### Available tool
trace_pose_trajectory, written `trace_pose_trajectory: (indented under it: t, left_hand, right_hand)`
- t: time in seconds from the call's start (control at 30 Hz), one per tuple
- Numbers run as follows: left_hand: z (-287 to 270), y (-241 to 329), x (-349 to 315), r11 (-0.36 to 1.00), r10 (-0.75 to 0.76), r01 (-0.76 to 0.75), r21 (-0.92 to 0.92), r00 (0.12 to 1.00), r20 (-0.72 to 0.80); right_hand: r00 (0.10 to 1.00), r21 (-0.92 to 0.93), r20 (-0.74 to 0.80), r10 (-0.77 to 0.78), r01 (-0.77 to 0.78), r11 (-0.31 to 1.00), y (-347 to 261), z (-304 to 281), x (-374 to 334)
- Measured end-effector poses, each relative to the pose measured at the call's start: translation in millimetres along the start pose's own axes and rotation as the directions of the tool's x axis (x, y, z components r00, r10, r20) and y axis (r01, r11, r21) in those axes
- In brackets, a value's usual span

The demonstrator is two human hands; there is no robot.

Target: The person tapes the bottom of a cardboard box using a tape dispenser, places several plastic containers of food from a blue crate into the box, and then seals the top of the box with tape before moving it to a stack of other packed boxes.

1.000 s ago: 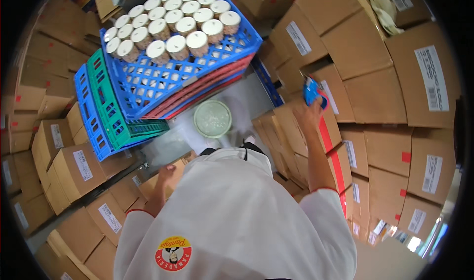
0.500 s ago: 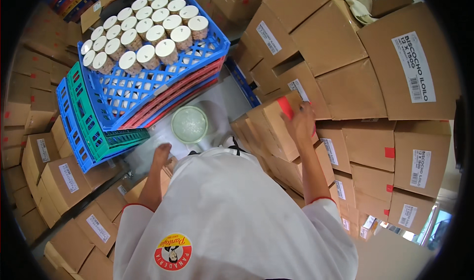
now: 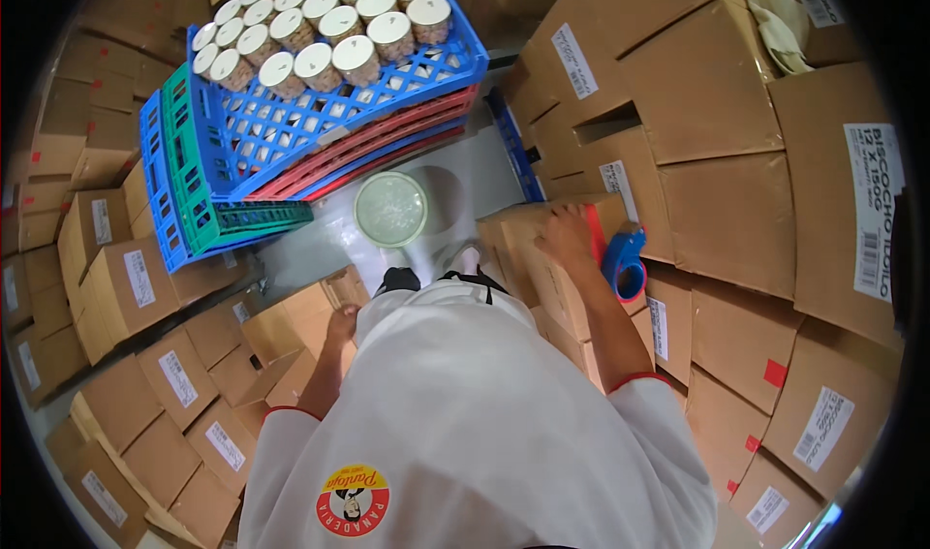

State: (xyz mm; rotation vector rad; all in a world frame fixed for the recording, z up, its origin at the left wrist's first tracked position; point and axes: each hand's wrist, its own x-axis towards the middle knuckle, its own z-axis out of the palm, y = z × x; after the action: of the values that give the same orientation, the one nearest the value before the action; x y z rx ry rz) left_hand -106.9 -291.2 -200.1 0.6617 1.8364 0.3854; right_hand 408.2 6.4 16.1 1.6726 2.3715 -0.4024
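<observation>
My right hand (image 3: 567,240) rests on top of a brown carton (image 3: 554,276), fingers stretched over it next to a strip of red tape (image 3: 594,227). Right beside that hand, a blue tape dispenser (image 3: 626,258) with a roll stands at the carton's edge, out of my grip. Low on the left hangs my left hand (image 3: 343,324), by the edge of a carton (image 3: 286,318); its fingers are partly hidden, so whether they hold anything does not show.
Blue, green and red crates are stacked ahead; the top blue crate (image 3: 237,166) carries several white-lidded jars (image 3: 390,33). A round pale green stool (image 3: 390,210) stands on the grey floor. Labelled cartons (image 3: 727,224) rise in stacks on the right, others (image 3: 136,278) on the left.
My right hand has left the tape dispenser and now lies on the carton top, the dispenser standing beside it. My left hand has come down nearer the left carton. The view has shifted.
</observation>
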Motion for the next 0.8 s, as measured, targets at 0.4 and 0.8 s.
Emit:
trace_pose_trajectory:
  t: [0.4,0.8]
  left_hand:
    - [80,85,-43,0.995,0.08,-0.074,0.068,0.993,-0.085]
    - [86,21,-97,0.996,-0.068,0.045,-0.072,0.928,-0.365]
  right_hand:
    - [0.995,-0.088,0.082,0.052,-0.045,0.995,21,19,-7]
    - [0.979,0.074,-0.06,-0.197,0.201,0.977,-26,1,2]
